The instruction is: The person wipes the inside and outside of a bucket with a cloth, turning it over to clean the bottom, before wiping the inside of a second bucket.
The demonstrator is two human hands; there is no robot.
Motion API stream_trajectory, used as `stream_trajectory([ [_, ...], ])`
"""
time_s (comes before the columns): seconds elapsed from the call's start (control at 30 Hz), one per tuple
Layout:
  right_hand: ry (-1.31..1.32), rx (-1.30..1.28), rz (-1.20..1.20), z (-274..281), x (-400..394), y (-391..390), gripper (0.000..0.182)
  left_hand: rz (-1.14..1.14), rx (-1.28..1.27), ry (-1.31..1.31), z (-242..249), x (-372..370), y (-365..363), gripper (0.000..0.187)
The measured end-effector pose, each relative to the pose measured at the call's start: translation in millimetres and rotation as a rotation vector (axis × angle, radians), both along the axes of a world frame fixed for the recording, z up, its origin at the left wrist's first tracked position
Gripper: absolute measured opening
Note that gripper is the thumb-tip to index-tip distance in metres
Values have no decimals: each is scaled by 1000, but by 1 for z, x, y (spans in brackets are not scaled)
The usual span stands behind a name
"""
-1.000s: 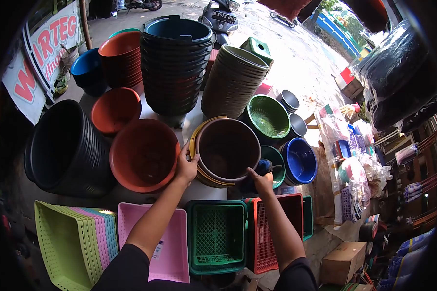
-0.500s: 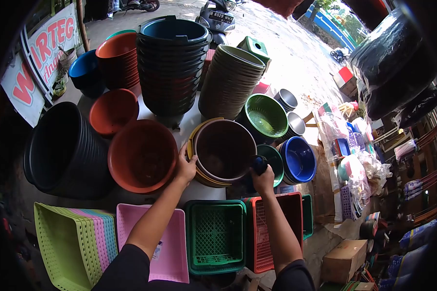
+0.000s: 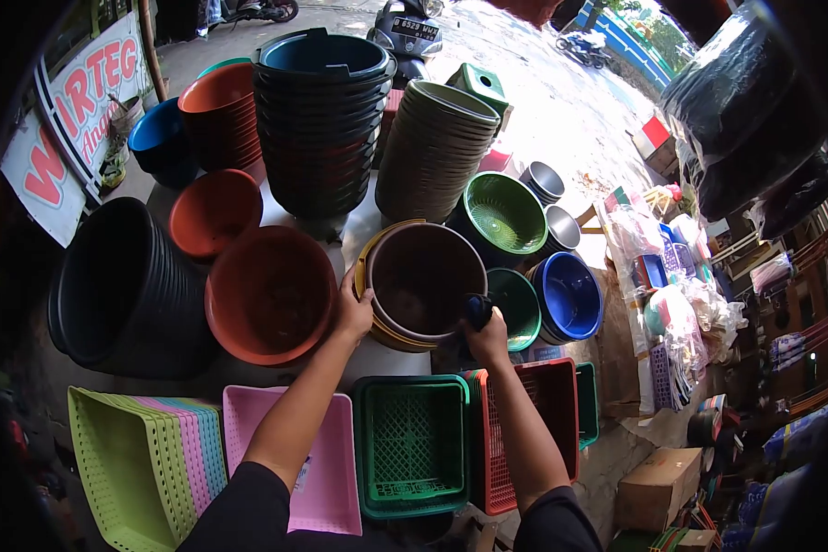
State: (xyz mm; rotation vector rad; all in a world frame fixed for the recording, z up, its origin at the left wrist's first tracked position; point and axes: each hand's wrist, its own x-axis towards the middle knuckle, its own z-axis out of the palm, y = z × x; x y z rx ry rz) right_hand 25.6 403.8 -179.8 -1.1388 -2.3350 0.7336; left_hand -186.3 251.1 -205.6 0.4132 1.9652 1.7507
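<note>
A stack of round plastic tubs, a brown tub (image 3: 428,281) inside yellow ones (image 3: 366,253), stands at the middle of the table. My left hand (image 3: 351,313) grips the yellow rim on the left side, with the thumb toward the brown tub. At the right side of the stack, my right hand (image 3: 489,339) is closed around a dark, bunched piece that looks like cloth (image 3: 477,311), held against the brown tub's outer wall and rim. A dark green tub (image 3: 515,308) sits just right of that hand. To the left is a wide terracotta-coloured basin (image 3: 269,294).
Tall stacks of dark buckets (image 3: 317,129) and grey-beige pots (image 3: 437,152) rise behind. Black tubs (image 3: 110,285) stand left, a blue basin (image 3: 570,294) right. Baskets in pink (image 3: 331,460), green (image 3: 412,506) and red (image 3: 547,414) line the near edge. A cardboard box (image 3: 658,488) lies lower right.
My right hand has moved slightly left and up with the dark cloth along the brown tub's right side. My left hand stays on the yellow rim. The view has shifted a little.
</note>
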Motion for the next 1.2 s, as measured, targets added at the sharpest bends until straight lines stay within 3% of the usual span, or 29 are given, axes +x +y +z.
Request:
stream_trajectory([
  [0.2,69,-52,-38,0,-1,-4,36,-6,-77,192,-38,-5,6,60],
  [0.3,55,-25,-45,10,-3,-6,36,-53,-118,135,-46,-9,7,62],
  [0.53,61,14,-112,7,0,-13,38,-87,-45,104,-32,-9,6,62],
  [0.6,167,-2,-167,10,10,-29,37,-60,-191,135,-24,-7,3,62],
  [0.67,304,21,-316,4,25,-59,36,-65,-168,149,-18,-6,-2,58],
  [0.73,499,-191,-444,-9,50,-102,34,-69,-138,151,-14,-1,-3,54],
  [0.8,752,-242,-378,-10,78,-155,26,-46,-315,370,-15,4,-9,45],
  [0.87,779,-442,-438,1,113,-216,22,-63,-331,485,-40,-1,-11,42],
  [0.93,708,-459,-435,-10,154,-260,22,-35,-346,523,-41,10,-18,44],
  [1.0,595,-670,-514,-6,193,-296,25,-17,-311,551,-30,34,-31,46],
  [1.1,717,-925,-576,10,240,-333,27,-54,-245,696,-28,95,-57,41],
  [1.2,495,-993,-706,-41,300,-362,38,-255,-112,651,-27,188,-100,36],
])
